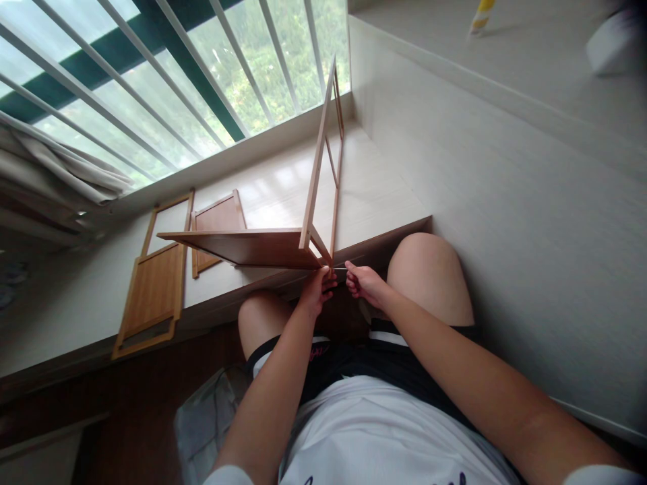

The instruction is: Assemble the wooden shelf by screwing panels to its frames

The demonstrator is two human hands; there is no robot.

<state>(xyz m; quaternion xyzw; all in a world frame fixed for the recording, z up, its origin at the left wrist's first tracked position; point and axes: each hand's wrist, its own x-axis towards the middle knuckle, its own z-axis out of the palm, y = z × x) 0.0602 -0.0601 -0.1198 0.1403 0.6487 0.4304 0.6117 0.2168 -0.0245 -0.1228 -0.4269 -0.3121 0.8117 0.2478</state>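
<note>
A wooden frame (317, 162) with an open middle stands upright on the pale ledge. It meets a brown wooden panel (247, 248) at a corner close to my knees. My left hand (317, 291) is closed around that near corner, its fingers curled on the wood. In my right hand (362, 281) is pinched a thin metal rod (340, 269) that looks like a hex key. Its tip points left at the corner joint; my left fingers partly hide where it meets the wood.
On the ledge to the left lie a slatted wooden frame panel (156, 286), overhanging the front edge, and a smaller wooden panel (217, 225). Behind is a barred window (217, 74), with a curtain (50, 168) at left. A pale wall (480, 202) rises at right. A clear plastic bag (205, 417) lies below.
</note>
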